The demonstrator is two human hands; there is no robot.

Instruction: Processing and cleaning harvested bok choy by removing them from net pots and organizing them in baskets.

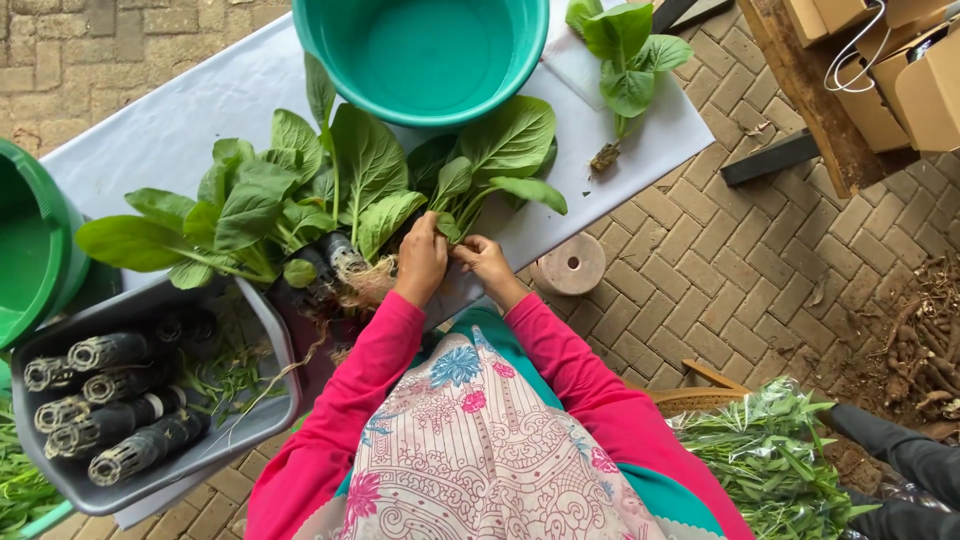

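Both hands, left hand [422,262] and right hand [484,262], grasping base of leafy plant [490,160] over the white sheet [170,130], near teal basin [425,55].

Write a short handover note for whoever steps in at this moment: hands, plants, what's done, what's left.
Left hand and right hand both grip the base of one leafy plant on the white sheet.
A pile of leafy plants, roots on, lies left of it.
Black mesh pots lie in the grey tub; the teal basin looks empty.
One plant lies apart, far right.
The pile remains to be handled.
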